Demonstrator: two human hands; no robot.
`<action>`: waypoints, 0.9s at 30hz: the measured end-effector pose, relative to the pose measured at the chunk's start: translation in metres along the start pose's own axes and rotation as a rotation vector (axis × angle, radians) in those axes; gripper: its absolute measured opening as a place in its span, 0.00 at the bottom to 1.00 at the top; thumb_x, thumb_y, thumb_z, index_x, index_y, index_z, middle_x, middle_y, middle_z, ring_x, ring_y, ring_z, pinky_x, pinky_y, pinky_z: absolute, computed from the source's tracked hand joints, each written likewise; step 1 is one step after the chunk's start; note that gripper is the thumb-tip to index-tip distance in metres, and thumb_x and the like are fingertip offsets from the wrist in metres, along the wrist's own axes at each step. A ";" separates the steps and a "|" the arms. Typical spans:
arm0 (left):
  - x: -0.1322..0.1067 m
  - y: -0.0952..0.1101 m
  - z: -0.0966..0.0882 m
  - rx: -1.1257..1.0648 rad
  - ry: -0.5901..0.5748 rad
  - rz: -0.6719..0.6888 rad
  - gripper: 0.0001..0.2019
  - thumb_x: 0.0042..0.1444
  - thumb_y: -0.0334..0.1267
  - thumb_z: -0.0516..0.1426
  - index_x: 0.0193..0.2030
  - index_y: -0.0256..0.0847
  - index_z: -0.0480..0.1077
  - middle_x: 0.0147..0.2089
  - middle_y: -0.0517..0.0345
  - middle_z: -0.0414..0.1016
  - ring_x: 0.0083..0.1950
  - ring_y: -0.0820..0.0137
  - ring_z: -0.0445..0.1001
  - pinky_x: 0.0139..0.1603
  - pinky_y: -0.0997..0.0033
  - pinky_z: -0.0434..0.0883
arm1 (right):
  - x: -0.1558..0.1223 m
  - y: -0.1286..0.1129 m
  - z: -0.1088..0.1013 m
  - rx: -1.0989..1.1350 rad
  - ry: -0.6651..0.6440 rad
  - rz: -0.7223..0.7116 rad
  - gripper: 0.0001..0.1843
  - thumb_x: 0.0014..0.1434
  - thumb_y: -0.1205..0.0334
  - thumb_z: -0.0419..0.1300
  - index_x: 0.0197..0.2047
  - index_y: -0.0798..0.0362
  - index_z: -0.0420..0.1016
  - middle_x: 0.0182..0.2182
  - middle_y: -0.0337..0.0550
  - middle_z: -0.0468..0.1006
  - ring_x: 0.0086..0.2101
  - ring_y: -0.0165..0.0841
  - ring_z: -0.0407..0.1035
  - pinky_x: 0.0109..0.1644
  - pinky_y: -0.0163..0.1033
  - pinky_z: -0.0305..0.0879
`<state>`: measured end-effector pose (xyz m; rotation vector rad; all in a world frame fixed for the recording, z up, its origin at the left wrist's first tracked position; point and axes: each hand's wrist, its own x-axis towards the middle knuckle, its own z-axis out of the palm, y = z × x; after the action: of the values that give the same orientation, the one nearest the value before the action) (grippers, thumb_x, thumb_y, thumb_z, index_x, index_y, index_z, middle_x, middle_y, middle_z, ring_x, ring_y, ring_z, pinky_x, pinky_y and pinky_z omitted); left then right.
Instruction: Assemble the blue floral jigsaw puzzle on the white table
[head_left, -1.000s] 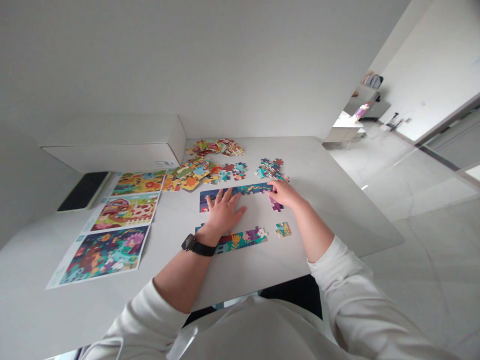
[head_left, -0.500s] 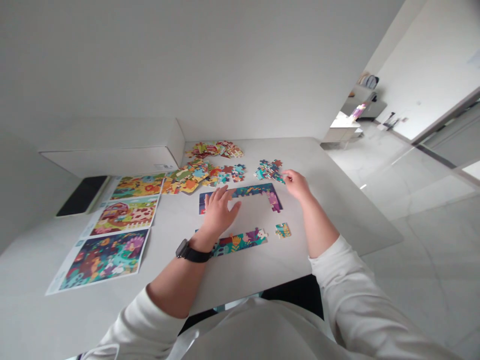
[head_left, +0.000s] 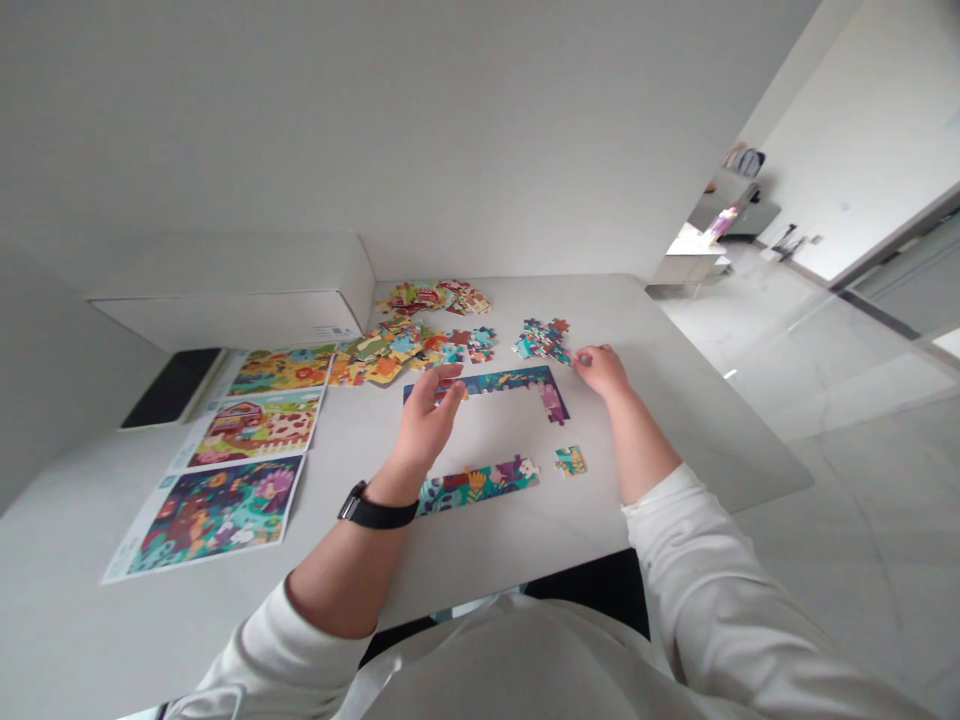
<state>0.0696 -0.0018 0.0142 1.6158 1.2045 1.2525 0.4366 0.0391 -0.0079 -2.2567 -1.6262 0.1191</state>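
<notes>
My left hand (head_left: 427, 415) hovers over the left part of a partly joined jigsaw puzzle, its thumb and fingers apart with nothing seen between them. The puzzle's dark blue top strip (head_left: 510, 380) bends down into a purple right side. Nearer me is a separate teal bottom strip (head_left: 480, 484), its left end hidden behind my wrist. One loose corner-like puzzle piece (head_left: 570, 461) lies to the right of that strip. At the right edge of a pile of teal and brown puzzle pieces (head_left: 541, 340), my right hand (head_left: 600, 370) is closed in a pinch; whatever it grips is hidden.
More puzzle pieces in yellow and orange (head_left: 382, 350) and a red-yellow heap (head_left: 431, 297) lie farther back. On the left are a sheet with three printed pictures (head_left: 225, 510), a dark phone (head_left: 171, 388) and a white box (head_left: 225, 315). A wall stands behind the table (head_left: 675, 440).
My left hand's spread fingers have drawn closer together and it has turned to point rightward. My right hand's fingers have curled in at the pile's edge. The view has shifted slightly.
</notes>
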 end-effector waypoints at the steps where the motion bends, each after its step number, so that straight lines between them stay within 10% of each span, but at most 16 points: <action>1: 0.000 0.000 0.001 -0.017 -0.003 -0.015 0.18 0.66 0.50 0.60 0.56 0.43 0.77 0.60 0.47 0.83 0.57 0.60 0.81 0.59 0.59 0.78 | 0.000 0.001 -0.001 0.009 -0.009 -0.002 0.12 0.68 0.55 0.68 0.51 0.50 0.87 0.49 0.53 0.83 0.50 0.41 0.77 0.60 0.42 0.71; 10: -0.001 0.000 0.005 -0.109 0.007 -0.080 0.16 0.65 0.49 0.61 0.53 0.43 0.77 0.57 0.49 0.84 0.57 0.60 0.81 0.60 0.59 0.77 | 0.004 0.011 -0.001 0.152 -0.065 0.034 0.06 0.63 0.61 0.70 0.43 0.51 0.81 0.43 0.46 0.86 0.43 0.38 0.80 0.50 0.40 0.72; 17: -0.001 -0.004 0.005 -0.062 0.015 -0.042 0.15 0.65 0.47 0.61 0.53 0.43 0.77 0.57 0.48 0.83 0.58 0.60 0.81 0.59 0.59 0.78 | 0.003 -0.006 0.005 0.056 0.159 -0.073 0.15 0.69 0.61 0.64 0.57 0.52 0.80 0.56 0.57 0.82 0.58 0.49 0.76 0.64 0.51 0.71; 27: 0.036 0.004 0.022 0.138 -0.126 0.035 0.17 0.64 0.42 0.61 0.59 0.43 0.76 0.57 0.47 0.84 0.58 0.59 0.81 0.57 0.58 0.80 | 0.036 -0.040 0.021 0.045 -0.020 -0.256 0.25 0.67 0.49 0.69 0.65 0.45 0.79 0.68 0.53 0.76 0.64 0.54 0.71 0.68 0.60 0.68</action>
<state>0.0943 0.0313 0.0219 1.7942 1.2108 1.0918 0.4073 0.0887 -0.0096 -1.9994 -1.8863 0.1117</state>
